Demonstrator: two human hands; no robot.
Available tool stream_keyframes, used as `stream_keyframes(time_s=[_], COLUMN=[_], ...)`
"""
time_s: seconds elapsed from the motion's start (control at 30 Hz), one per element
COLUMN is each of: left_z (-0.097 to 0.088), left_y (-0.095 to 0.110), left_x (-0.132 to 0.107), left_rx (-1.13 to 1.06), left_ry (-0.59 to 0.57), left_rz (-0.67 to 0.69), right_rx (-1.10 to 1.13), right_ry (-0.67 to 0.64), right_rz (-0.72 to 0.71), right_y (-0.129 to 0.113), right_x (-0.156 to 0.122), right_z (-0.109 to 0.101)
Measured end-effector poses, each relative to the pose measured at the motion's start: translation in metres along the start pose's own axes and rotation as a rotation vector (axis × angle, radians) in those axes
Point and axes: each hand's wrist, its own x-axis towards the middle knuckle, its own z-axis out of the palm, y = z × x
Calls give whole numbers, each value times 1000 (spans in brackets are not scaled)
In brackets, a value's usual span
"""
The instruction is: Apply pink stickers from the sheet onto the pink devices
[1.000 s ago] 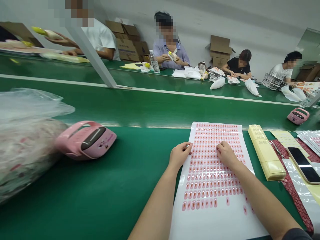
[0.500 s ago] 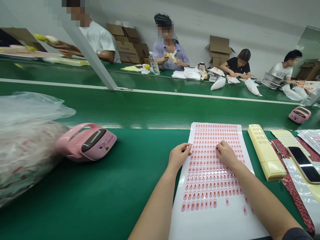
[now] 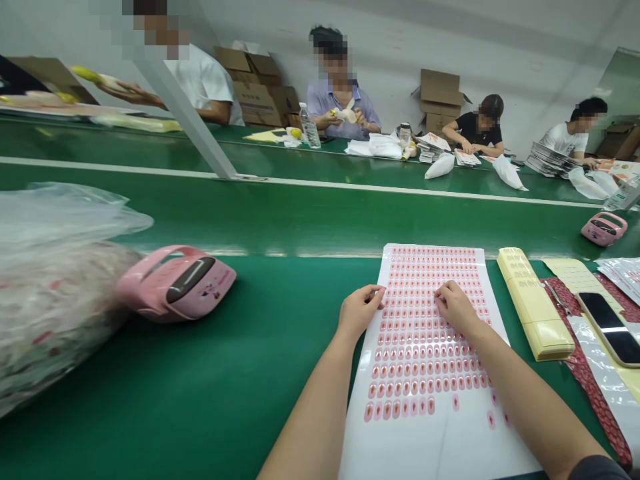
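Two hands [image 3: 357, 310], two pink devices [image 3: 176, 283], four co-workers [image 3: 333, 107]

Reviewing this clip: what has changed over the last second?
Very little: the head camera's view drifts slightly, shifting everything a touch in frame. The left hand and right hand stay on the sheet of small pink stickers; nothing visibly taken or let go.

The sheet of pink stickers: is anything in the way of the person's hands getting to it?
Nothing visible is: the left hand touches the sheet at its edge, and the right hand lies directly on the stickers.
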Motion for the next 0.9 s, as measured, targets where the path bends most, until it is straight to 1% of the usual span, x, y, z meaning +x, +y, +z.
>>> stream_keyframes(time_s=[0.2,0.47,0.73,0.9], left_z=[3,5,6,6], left_y=[-3,-4,-4,-3], left_x=[1,1,0,-1], left_rx=[0,-8,-9,-2], left_ry=[3,-1,18,28], left_rz=[8,-11,-13,-11], right_rx=[-46,-111,-184,-198], right_ry=[-49,-119,-142,-138], right_rz=[-17,32,106,124], right_y=[-6,-11,-17,-19], right_x=[1,6,8,8], right_z=[-5,-6,-4,-4])
